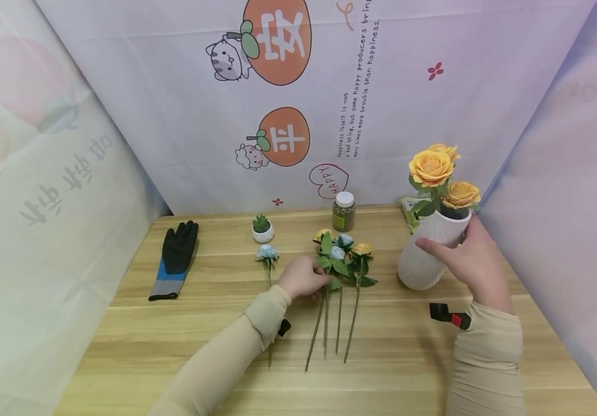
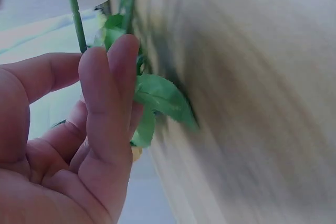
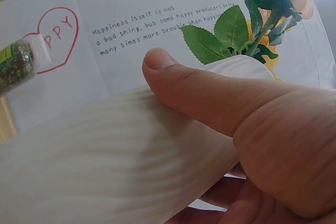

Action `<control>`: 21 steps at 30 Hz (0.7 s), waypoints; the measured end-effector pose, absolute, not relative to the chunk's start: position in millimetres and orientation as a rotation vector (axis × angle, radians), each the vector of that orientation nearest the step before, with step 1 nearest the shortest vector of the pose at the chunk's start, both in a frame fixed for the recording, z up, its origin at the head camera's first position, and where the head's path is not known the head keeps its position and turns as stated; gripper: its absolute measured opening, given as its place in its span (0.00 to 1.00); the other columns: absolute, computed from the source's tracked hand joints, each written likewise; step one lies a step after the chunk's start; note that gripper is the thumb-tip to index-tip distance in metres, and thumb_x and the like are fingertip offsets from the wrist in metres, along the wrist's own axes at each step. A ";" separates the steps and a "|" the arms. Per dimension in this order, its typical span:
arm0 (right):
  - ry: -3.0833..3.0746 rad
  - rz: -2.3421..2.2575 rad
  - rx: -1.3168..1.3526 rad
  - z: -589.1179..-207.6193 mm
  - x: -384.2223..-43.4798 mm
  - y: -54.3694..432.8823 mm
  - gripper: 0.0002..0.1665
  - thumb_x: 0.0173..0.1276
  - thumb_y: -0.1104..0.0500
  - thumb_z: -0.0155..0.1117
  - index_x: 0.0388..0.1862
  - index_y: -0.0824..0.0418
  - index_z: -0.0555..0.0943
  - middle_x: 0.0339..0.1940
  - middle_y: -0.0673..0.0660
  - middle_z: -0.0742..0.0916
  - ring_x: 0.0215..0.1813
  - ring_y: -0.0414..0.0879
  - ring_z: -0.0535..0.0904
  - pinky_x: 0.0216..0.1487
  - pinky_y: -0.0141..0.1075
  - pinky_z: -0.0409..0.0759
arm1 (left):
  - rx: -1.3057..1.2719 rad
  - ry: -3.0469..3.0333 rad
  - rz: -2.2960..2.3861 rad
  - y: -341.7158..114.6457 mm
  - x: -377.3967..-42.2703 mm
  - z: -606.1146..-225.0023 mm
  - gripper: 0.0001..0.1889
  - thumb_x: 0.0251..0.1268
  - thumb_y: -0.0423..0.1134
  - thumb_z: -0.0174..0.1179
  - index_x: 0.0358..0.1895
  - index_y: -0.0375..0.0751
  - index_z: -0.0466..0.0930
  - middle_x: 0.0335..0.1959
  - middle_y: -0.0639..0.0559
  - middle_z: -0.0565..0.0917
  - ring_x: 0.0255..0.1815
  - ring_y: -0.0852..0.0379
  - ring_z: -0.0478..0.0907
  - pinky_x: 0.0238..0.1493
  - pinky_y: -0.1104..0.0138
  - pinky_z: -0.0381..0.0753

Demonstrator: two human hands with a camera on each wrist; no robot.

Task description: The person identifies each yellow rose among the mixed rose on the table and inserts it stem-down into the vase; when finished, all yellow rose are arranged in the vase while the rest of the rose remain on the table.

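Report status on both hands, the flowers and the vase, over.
Left hand pinching a flower stem. Right hand gripping white vase, yellow roses inside. Loose flowers lie close beside left hand.

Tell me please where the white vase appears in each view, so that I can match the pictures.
Head view: the white vase is right of centre, tilted, in the right hand.
Left wrist view: not visible.
Right wrist view: large, from lower left toward upper right, partly behind the right hand.
Landmark: the red heart on the backdrop, in the head and right wrist views only.
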State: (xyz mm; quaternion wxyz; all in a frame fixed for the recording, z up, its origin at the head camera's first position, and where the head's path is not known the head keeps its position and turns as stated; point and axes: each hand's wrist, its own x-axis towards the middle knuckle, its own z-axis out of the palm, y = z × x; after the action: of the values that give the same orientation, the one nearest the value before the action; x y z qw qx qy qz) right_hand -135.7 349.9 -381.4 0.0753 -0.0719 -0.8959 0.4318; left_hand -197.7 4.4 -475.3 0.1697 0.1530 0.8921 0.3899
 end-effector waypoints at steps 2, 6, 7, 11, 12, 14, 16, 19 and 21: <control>-2.691 1.296 -0.218 -380.5 -135.7 349.8 0.68 0.65 0.35 0.81 0.88 0.62 0.54 0.79 0.73 0.71 0.75 0.73 0.70 0.67 0.74 0.73 | 0.415 2.489 1.158 1.0 -197.5 -471.9 0.12 0.74 0.44 0.71 0.33 0.41 0.91 0.21 0.54 0.88 0.20 0.53 0.88 0.27 0.66 0.84; -2.711 1.280 -0.234 -379.7 -135.8 350.0 0.69 0.65 0.33 0.80 0.88 0.64 0.53 0.79 0.75 0.71 0.75 0.75 0.69 0.66 0.75 0.72 | 0.373 2.445 1.215 -5.8 -197.9 -468.6 0.10 0.75 0.43 0.71 0.37 0.41 0.92 0.27 0.54 0.90 0.22 0.56 0.88 0.31 0.65 0.87; -2.715 1.275 -0.237 -379.7 -135.7 350.1 0.69 0.65 0.33 0.80 0.88 0.64 0.52 0.79 0.75 0.71 0.75 0.75 0.69 0.66 0.75 0.72 | 0.356 2.433 1.233 -7.1 -198.3 -468.7 0.09 0.75 0.42 0.71 0.37 0.41 0.92 0.29 0.54 0.90 0.23 0.57 0.89 0.31 0.65 0.88; -2.718 1.272 -0.242 -379.6 -135.8 349.8 0.70 0.65 0.33 0.80 0.88 0.64 0.52 0.79 0.75 0.70 0.75 0.75 0.69 0.66 0.75 0.72 | 0.285 2.338 1.329 -11.8 -200.1 -470.0 0.06 0.75 0.38 0.71 0.39 0.40 0.91 0.40 0.51 0.90 0.26 0.57 0.90 0.33 0.64 0.91; -2.717 1.275 -0.241 -379.4 -135.8 349.5 0.70 0.64 0.33 0.80 0.88 0.63 0.52 0.79 0.75 0.71 0.75 0.75 0.69 0.67 0.75 0.72 | 0.271 2.310 1.350 -12.9 -200.6 -470.5 0.06 0.75 0.38 0.71 0.41 0.39 0.91 0.41 0.50 0.90 0.27 0.56 0.90 0.33 0.64 0.92; -2.716 1.280 -0.242 -379.3 -135.9 349.4 0.70 0.64 0.33 0.80 0.89 0.63 0.52 0.79 0.75 0.70 0.75 0.75 0.69 0.67 0.75 0.72 | 0.249 2.242 1.392 -14.6 -201.4 -470.9 0.06 0.74 0.36 0.70 0.45 0.35 0.91 0.42 0.47 0.90 0.28 0.56 0.90 0.34 0.64 0.92; -2.718 1.281 -0.247 -379.5 -135.9 349.5 0.70 0.64 0.33 0.80 0.89 0.63 0.52 0.79 0.75 0.70 0.75 0.75 0.69 0.67 0.75 0.72 | 0.229 2.177 1.434 -16.0 -202.4 -471.8 0.10 0.74 0.34 0.70 0.51 0.31 0.89 0.42 0.46 0.90 0.29 0.56 0.89 0.34 0.65 0.92; -2.723 1.279 -0.255 -380.0 -136.1 349.9 0.70 0.64 0.32 0.80 0.89 0.63 0.51 0.79 0.75 0.70 0.75 0.75 0.69 0.67 0.75 0.72 | 0.212 2.094 1.491 -17.5 -203.4 -471.7 0.18 0.73 0.30 0.70 0.62 0.28 0.83 0.41 0.43 0.90 0.29 0.55 0.89 0.34 0.66 0.92; -2.726 1.279 -0.261 -380.5 -136.1 350.2 0.71 0.64 0.32 0.80 0.89 0.63 0.51 0.79 0.75 0.70 0.75 0.75 0.69 0.67 0.75 0.72 | 0.203 2.039 1.533 -18.0 -203.9 -470.8 0.23 0.72 0.28 0.69 0.67 0.27 0.79 0.42 0.40 0.90 0.29 0.55 0.90 0.34 0.65 0.92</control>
State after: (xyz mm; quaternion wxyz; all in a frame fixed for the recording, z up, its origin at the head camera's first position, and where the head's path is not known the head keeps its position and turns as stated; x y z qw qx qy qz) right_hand -136.1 350.2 -380.5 0.0594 -0.0861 -0.9004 0.4224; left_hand -203.9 -18.0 -470.8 0.2871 0.0761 0.7633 0.5737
